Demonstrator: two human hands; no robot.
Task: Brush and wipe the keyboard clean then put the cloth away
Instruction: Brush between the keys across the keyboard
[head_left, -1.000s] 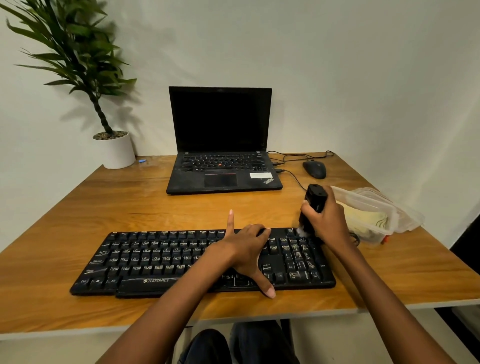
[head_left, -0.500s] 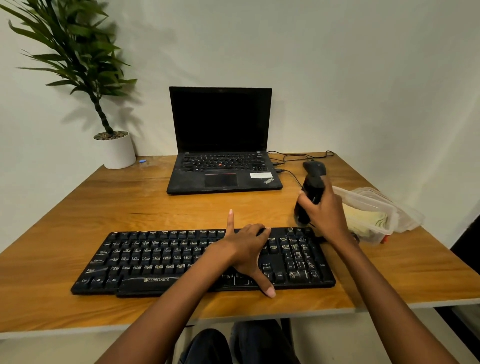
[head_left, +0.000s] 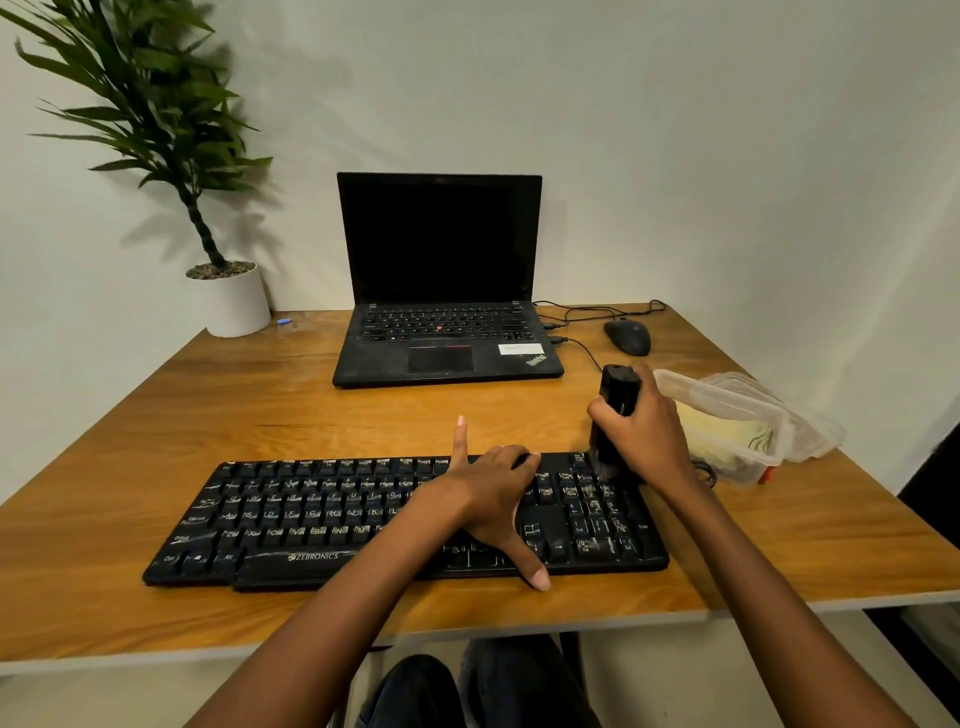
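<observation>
Pins the keyboard (head_left: 311, 519) flat with the left hand (head_left: 493, 493), laid on the keys right of centre: index straight toward 12 o'clock, thumb splayed toward 5 o'clock past the near edge, other fingers bent onto the far rows, grasping nothing. Probably done to stop the board skating on the desk (head_left: 156, 415) under the strokes.

Clenches the right hand (head_left: 644, 441) round the black brush (head_left: 615, 400), near upright, working end down at the keyboard's 1 o'clock corner, over the number pad. Suits short downward dabs between keys. Cannot tell whether the bristles touch, with the tip hidden behind the hand.

Looks like the brushing stage, with wiping not yet begun: leaves what seems the yellowish cloth (head_left: 727, 436) inside the clear tub (head_left: 727, 410) at 3 o'clock, just beside the brush hand, within easy reach.

Counted: one keyboard, one brush, one cloth, one tub with a second clear plastic piece (head_left: 810, 415) behind it, lid or tub unclear; one laptop (head_left: 441, 291) at 12 o'clock, open, screen dark; one mouse (head_left: 627, 336) at 1 o'clock; one potted plant (head_left: 234, 301) at 10 o'clock.
</observation>
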